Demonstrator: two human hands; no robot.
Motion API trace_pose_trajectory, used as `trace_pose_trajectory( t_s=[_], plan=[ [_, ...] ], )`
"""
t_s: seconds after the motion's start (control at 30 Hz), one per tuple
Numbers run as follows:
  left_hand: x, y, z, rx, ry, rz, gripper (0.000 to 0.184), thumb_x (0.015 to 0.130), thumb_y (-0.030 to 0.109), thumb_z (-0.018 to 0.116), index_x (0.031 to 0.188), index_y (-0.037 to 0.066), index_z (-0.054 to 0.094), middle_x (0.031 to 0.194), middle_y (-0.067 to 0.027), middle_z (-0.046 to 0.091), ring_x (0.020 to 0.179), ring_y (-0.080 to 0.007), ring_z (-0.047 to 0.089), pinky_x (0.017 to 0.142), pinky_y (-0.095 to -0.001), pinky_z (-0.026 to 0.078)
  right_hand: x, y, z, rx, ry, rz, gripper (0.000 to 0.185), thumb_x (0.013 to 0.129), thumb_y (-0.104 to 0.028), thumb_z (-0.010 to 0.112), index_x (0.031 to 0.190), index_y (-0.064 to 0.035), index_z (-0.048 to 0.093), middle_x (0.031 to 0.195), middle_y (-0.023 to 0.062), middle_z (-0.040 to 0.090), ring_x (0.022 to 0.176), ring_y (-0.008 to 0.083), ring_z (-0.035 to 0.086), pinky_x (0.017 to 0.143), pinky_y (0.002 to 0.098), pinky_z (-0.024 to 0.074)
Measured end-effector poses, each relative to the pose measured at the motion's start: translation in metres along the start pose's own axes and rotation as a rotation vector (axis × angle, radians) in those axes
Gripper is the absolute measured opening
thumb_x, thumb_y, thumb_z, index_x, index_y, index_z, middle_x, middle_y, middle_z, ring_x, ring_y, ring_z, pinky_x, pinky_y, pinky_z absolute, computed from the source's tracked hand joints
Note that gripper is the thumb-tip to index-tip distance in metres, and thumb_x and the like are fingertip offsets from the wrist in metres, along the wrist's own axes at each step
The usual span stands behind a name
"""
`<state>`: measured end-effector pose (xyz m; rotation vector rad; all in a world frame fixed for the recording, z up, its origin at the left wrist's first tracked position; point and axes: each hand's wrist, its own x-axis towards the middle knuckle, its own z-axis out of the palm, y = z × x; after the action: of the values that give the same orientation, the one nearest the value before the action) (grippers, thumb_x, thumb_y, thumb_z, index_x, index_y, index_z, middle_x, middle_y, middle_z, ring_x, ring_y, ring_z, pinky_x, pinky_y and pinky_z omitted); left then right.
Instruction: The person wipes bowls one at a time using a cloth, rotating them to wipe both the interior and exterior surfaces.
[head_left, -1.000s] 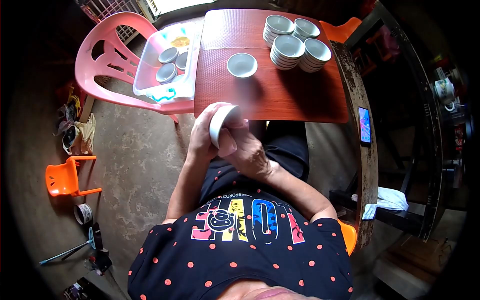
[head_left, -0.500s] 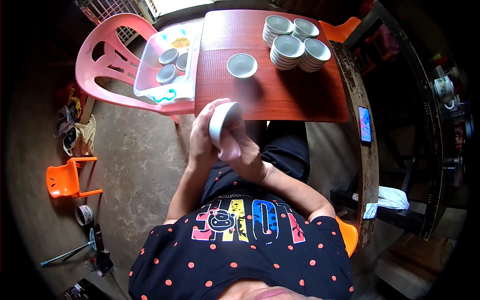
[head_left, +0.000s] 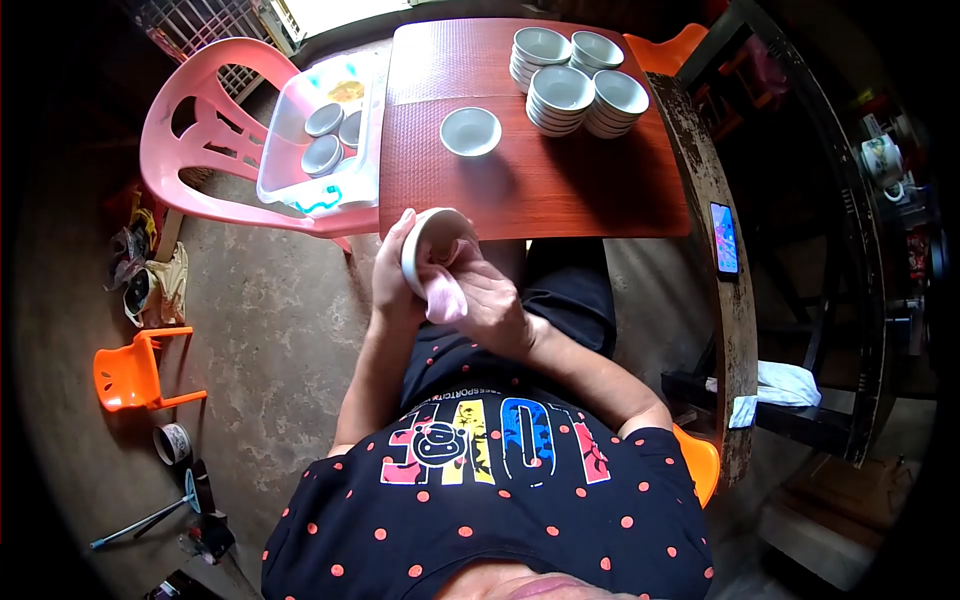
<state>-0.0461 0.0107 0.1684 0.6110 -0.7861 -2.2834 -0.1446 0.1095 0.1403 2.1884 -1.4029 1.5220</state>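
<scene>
My left hand grips a small white bowl by its outside, tilted with its mouth toward my right. In my right hand is a pink cloth, pressed into the bowl, with one end hanging over the rim. Both hands are in front of my body at the near edge of the red-brown table. On that table a single bowl stands upright, and several stacked bowls are grouped at its far right. My right fingertips are partly hidden by the cloth and bowl.
A clear plastic bin with several bowls rests on a pink chair left of the table. To the right, a phone lies on a narrow wooden bench. A small orange chair is on the floor at left.
The held bowl has turned so that more of its inside shows, and the cloth has shifted within it. The whole view has moved slightly.
</scene>
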Motion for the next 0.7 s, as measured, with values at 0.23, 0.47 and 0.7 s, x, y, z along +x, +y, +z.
trace_pose_trajectory(
  t_s=[0.23, 0.47, 0.7],
  plan=[
    [0.004, -0.015, -0.005, 0.658, 0.002, 0.747, 0.06, 0.094, 0.05, 0.042, 0.122, -0.002, 0.053, 0.121, -0.0155, 0.056, 0.114, -0.0246, 0.052, 0.099, -0.0376, 0.04, 0.012, -0.02, 0.01, 0.797, 0.298, 0.868, 0.022, 0.091, -0.017, 0.065, 0.101, 0.002, 0.064, 0.078, 0.0073, 0.065, 0.072, 0.0079, 0.058, 0.064, 0.0257, 0.0494],
    [0.003, -0.007, -0.001, -0.034, -0.064, -0.128, 0.063, 0.095, 0.051, 0.04, 0.115, -0.006, 0.056, 0.103, -0.0167, 0.065, 0.095, -0.0285, 0.063, 0.089, -0.0365, 0.049, -0.008, 0.009, 0.0, -0.103, 0.038, 0.05, 0.025, 0.078, -0.012, 0.065, 0.1, 0.0005, 0.062, 0.095, 0.0131, 0.066, 0.094, 0.0269, 0.066, 0.093, 0.0427, 0.0488],
    [0.012, -0.03, -0.018, 0.612, -0.149, 0.532, 0.077, 0.083, 0.056, 0.058, 0.133, 0.0, 0.042, 0.12, -0.0139, 0.054, 0.102, -0.0212, 0.056, 0.089, -0.0323, 0.046, 0.011, -0.021, -0.008, 0.872, 0.389, 0.871, 0.026, 0.092, -0.021, 0.064, 0.1, 0.0035, 0.066, 0.084, 0.0197, 0.068, 0.088, 0.0035, 0.056, 0.066, 0.0251, 0.0498]
  ],
)
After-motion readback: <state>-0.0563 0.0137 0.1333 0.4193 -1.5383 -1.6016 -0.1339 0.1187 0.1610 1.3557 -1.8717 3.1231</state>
